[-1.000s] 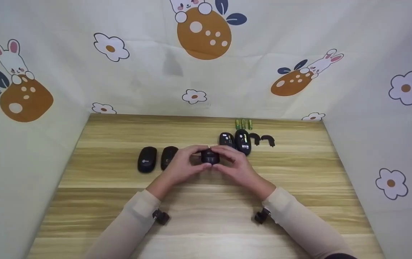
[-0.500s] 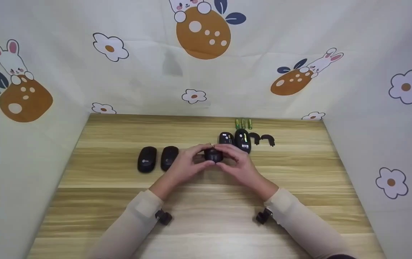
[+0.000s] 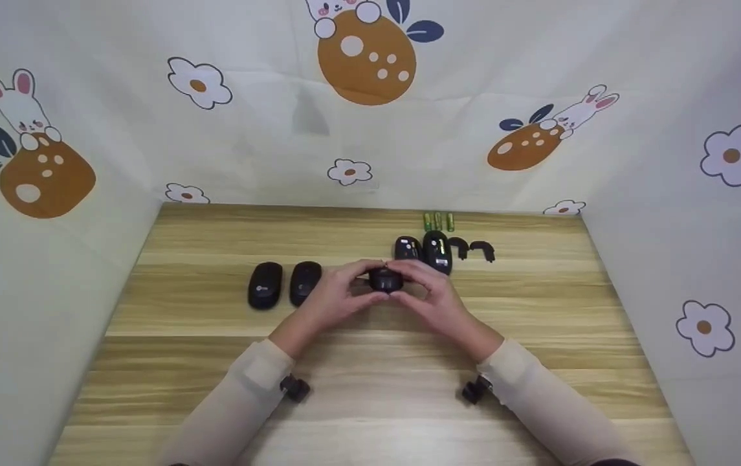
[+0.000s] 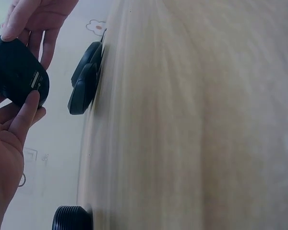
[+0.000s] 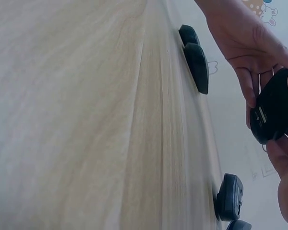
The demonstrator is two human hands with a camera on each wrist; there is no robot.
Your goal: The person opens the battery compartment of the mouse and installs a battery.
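Left hand (image 3: 332, 293), right hand (image 3: 436, 293): both grips pinching black mouse (image 3: 386, 281), raised off counter (image 3: 370, 388). Its pale label (image 4: 35, 79) unreadable. Left of it: logo-marked mouse (image 3: 265, 285), lettering illegible. Beyond it, rightward: green batteries (image 3: 438, 222).

Held mouse (image 3: 386, 281) partly covered, label (image 4: 35, 80) too small to read; left hand (image 4: 6, 163) cropped in left wrist view

Left hand (image 4: 5, 163), right hand (image 4: 43, 17) grip black mouse (image 4: 18, 72) – white label (image 4: 35, 79) showing; two dark mice (image 4: 83, 88) on wooden tabletop (image 4: 182, 124).
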